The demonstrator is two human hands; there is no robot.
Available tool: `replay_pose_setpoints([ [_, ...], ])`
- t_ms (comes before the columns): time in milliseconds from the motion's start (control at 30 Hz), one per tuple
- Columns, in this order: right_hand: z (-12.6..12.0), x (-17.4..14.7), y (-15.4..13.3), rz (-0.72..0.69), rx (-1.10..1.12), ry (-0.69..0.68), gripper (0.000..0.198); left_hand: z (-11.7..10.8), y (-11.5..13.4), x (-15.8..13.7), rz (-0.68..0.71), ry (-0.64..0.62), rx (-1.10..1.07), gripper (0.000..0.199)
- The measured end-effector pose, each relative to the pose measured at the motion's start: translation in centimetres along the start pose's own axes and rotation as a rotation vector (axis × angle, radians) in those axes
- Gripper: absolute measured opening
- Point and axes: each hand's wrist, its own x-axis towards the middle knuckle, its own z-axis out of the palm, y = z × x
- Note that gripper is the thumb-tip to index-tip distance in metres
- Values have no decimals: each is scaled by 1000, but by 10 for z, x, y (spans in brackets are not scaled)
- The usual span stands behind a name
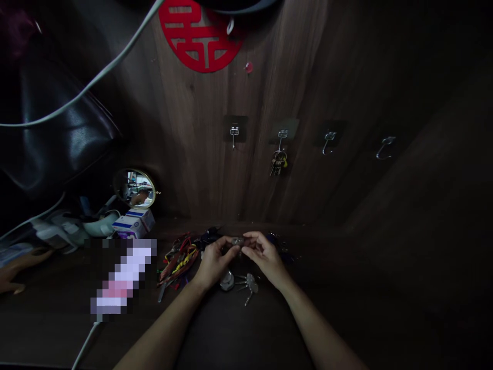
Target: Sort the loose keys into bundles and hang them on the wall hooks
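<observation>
My left hand [216, 263] and my right hand [265, 257] meet above the dark table, fingertips closed in a pinch. Between them is a small greyish metal piece [238, 240]; it is too small and dim to tell its exact kind. Just below my hands, a fanned bunch of keys [250, 283] lies on the table. A round silvery disc-like thing [227, 280] rests beside it, close to my left wrist. Left of my left hand lies a tangle of red, yellow and brown cords [179, 262]. Small dark items [283, 246] lie past my right hand.
Wall hooks [234, 132] line the wooden panel, and one carries a key ring [278, 163]. At left are a round mirror [135, 189], small boxes [133, 223], a blurred-out phone-like device [122, 277] with a white cable [82, 347], and another hand [19, 270]. A black bag [57, 123] hangs above.
</observation>
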Motion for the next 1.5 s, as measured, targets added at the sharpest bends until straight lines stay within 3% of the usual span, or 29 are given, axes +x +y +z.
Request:
replay_pose_setpoints([
  [133, 7, -1, 4, -18, -41, -42, 40, 2, -7, 4, -79, 52, -209, 22],
  [367, 9, 0, 6, -75, -123, 29, 26, 0, -7, 9, -146, 48, -470, 27],
  [533, 5, -1, 8, -133, -175, 49, 15, -4, -1, 9, -133, 24, -492, 30],
  [967, 0, -1, 16, -176, -247, 146, 18, -5, -4, 8, -165, 3, -473, 32],
  [1500, 1, 0, 7, -96, -172, 143, 21, -5, -4, 9, -181, -32, -564, 32],
])
